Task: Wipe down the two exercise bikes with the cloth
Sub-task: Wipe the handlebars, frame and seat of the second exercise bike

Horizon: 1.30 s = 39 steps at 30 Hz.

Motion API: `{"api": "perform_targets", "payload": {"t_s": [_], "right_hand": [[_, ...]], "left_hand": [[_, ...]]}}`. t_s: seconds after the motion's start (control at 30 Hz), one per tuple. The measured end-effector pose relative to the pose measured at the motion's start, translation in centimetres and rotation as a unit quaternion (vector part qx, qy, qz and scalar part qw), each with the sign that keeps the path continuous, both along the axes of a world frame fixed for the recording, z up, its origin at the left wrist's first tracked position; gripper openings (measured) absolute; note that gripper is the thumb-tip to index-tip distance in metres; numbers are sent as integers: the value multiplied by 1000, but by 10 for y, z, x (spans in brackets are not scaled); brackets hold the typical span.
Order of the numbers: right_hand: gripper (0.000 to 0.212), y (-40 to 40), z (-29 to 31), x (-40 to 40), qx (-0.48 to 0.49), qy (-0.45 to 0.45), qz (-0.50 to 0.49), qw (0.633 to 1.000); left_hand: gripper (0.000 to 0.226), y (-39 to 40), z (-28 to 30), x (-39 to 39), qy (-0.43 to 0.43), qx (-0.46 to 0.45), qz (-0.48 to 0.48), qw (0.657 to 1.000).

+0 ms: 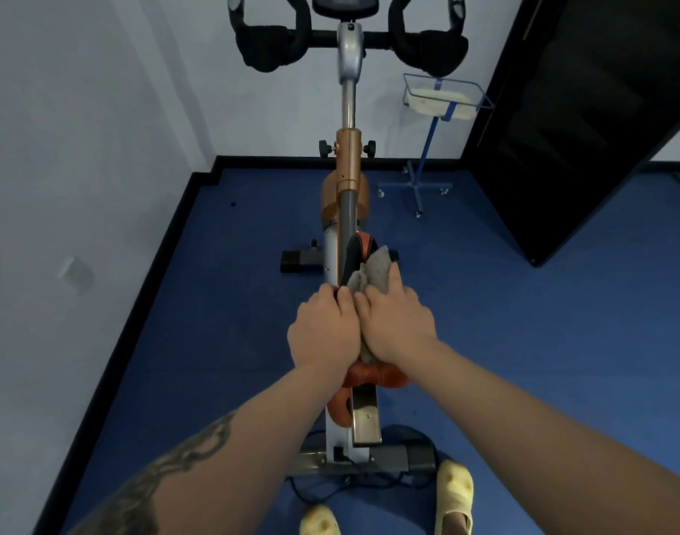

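One exercise bike (348, 156) stands in front of me, seen from behind its orange-and-black saddle (363, 247). Black handlebars (270, 48) and a console are at the top of the view. My left hand (324, 330) grips the left side of the saddle, fingers curled over its edge. My right hand (396, 326) holds a grey cloth (377, 270) against the saddle's right side; the cloth sticks out ahead of the fingers. Most of the saddle is hidden under both hands. No second bike is in view.
A blue wheeled stand with a wire basket (442, 94) stands right of the bike. A dark door (585, 110) is at the right, white walls at left and behind. The floor (214, 303) is blue. My feet in yellow slippers (454, 496) are by the rear base.
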State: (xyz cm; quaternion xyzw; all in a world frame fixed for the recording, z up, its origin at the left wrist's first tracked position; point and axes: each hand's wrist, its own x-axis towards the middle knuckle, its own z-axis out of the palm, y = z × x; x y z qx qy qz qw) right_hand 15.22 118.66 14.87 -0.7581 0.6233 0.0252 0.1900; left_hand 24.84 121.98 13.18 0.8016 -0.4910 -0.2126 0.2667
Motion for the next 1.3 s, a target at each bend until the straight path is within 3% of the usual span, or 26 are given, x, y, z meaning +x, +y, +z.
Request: {"api": "perform_targets", "payload": {"t_s": [0.2, 0.33, 0.4, 0.5, 0.67, 0.83, 1.0, 1.07, 1.17, 1.3], "right_hand": [[49, -22, 6, 19, 18, 8, -41, 999], [47, 30, -10, -18, -106, -31, 20, 994], [48, 19, -8, -28, -57, -88, -9, 994], [50, -15, -4, -23, 65, -140, -150, 976], [61, 53, -15, -17, -91, -8, -91, 992], [54, 8, -3, -17, 14, -78, -177, 981], [62, 64, -16, -18, -118, -18, -96, 988], [61, 46, -12, -28, -80, -64, -93, 990], [52, 12, -3, -30, 31, -137, -167, 976], [55, 63, -17, -25, -81, -132, -179, 972]], "left_hand": [[37, -1, 0, 1, 10, 0, 8, 1000], [36, 1, 0, 1, 14, 0, 4, 1000], [36, -2, 0, 0, 3, 8, 4, 1000], [35, 0, 1, -1, -3, 11, 5, 1000], [35, 1, 1, -1, -5, 8, 11, 1000], [37, 2, 2, -2, -9, 10, 13, 1000], [37, 2, 2, -3, -9, -3, 10, 1000], [36, 0, 3, -6, -18, 2, 5, 1000], [37, 2, 5, -5, -17, 14, -2, 1000], [39, 3, 4, -3, -17, 12, -1, 1000]]}}
